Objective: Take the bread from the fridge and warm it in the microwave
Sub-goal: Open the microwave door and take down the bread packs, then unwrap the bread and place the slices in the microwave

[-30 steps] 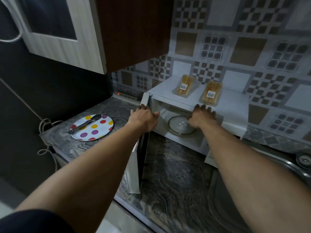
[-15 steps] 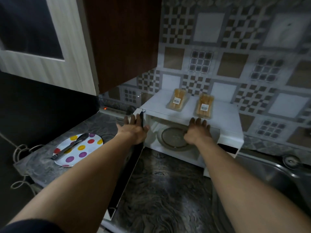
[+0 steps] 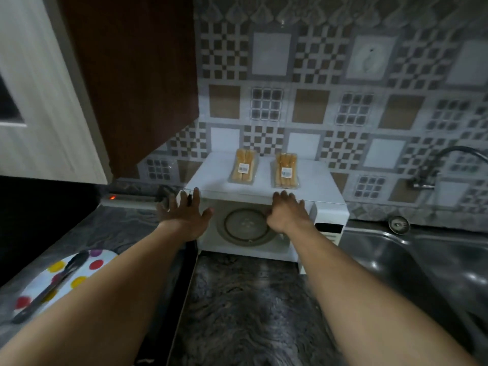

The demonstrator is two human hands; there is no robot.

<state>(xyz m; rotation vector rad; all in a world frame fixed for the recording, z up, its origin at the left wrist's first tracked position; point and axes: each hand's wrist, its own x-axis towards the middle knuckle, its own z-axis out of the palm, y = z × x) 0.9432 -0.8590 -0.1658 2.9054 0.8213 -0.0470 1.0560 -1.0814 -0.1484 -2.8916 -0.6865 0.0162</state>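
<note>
- L hand [image 3: 184,217] spread; R hand [image 3: 286,213] lay flat on microwave [image 3: 314,182] rim.
- Microwave stood open, turntable [image 3: 247,227] bare betw. hands.
- Bread packs [image 3: 243,167] lay just beyond hands, not yet inside.

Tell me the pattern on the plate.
The plate is white with red, yellow and purple dots; head view shows it.

Left bread pack [image 3: 243,167] and right bread pack [image 3: 286,170], flat, atop open white microwave [image 3: 317,192].

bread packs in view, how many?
2. Both lie on top of the microwave: the left pack and the right pack. None visible inside it, though the right hand hides part.
</note>
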